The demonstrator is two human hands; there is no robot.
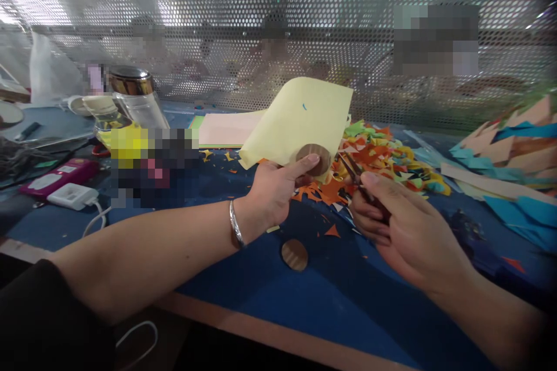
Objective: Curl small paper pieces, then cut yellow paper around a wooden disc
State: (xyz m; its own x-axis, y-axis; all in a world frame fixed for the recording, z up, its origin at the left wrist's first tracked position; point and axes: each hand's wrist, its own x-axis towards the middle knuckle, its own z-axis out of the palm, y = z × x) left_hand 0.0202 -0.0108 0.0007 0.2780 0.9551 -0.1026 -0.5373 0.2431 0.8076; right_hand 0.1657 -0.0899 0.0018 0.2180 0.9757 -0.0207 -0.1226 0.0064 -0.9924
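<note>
My left hand (278, 188) pinches a pale yellow sheet of paper (300, 119) together with a round wooden disc (314, 157) pressed against it by the thumb. A silver bangle sits on that wrist. My right hand (394, 223) is closed around a small pair of scissors (354, 171), whose blades point up toward the sheet's lower right edge. A second wooden disc (295, 254) lies flat on the blue table cover (348, 295) below both hands.
A heap of coloured paper scraps (387, 159) lies behind the hands. Stacked paper sheets (224, 127) and a glass jar (134, 98) stand left, with a pink device (56, 177) and white charger (73, 196). Cut paper strips (509, 151) pile at right. A perforated metal screen (278, 23) closes the back.
</note>
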